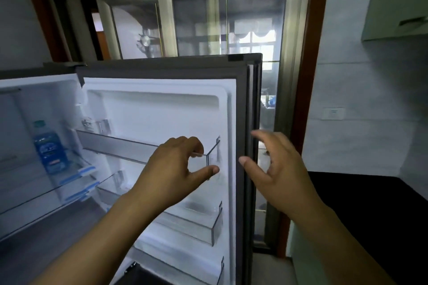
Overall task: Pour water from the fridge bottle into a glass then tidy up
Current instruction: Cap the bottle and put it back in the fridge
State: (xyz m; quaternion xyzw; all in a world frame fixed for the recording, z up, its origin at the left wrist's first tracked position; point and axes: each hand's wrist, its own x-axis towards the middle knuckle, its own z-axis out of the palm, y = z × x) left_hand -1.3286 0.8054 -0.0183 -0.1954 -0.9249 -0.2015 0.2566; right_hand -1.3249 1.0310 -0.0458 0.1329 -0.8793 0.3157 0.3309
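The fridge stands open, its door point(162, 109) swung out to the right with several clear door bins. A water bottle point(49, 148) with a blue label and teal cap stands upright on a glass shelf inside the fridge at the left. My left hand point(176, 169) hovers in front of the upper door bin point(143, 149), fingers curled and apart, holding nothing. My right hand point(275, 169) is spread beside the door's outer edge point(251, 146), empty, not clearly touching it. No glass is in view.
A black countertop point(370, 203) lies at the right, with a tiled wall and a socket point(333, 113) above it. Behind the fridge door is a glass sliding door point(227, 23) in a wooden frame. A pale cabinet point(398, 2) hangs at the upper right.
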